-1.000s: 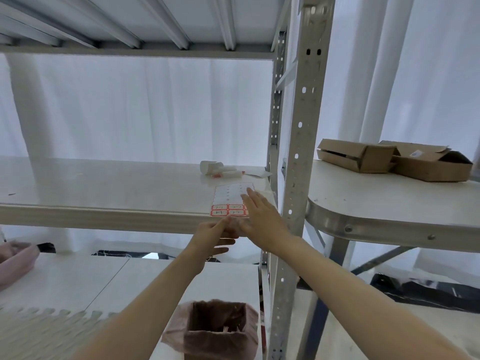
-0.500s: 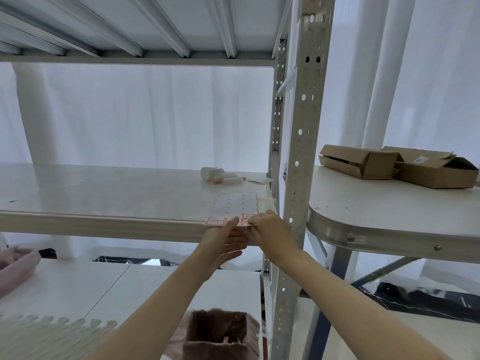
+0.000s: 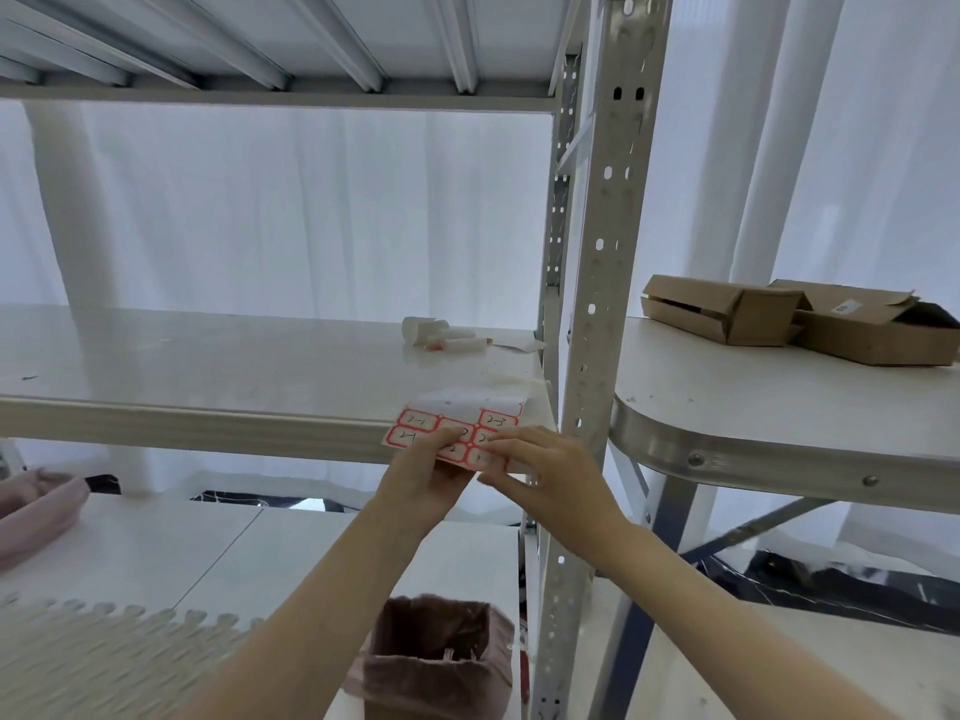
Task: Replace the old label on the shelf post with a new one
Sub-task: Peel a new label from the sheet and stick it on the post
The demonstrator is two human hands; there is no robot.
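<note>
A label sheet with red-bordered, hand-numbered stickers is held off the front edge of the middle shelf. My left hand grips its lower edge, thumb on top. My right hand pinches the sheet's lower right corner with its fingertips. The perforated grey shelf post stands just right of both hands. I see no label on the post's visible faces.
White rolls and a red-tipped pen lie at the back of the shelf. Two cardboard boxes sit on a round-cornered table to the right. A small bin with a pink bag stands below, pink cloth at left.
The sheet lay flat on the shelf under my right palm; both hands have pulled it forward over the edge and lifted it, so the sticker rows now face me.
</note>
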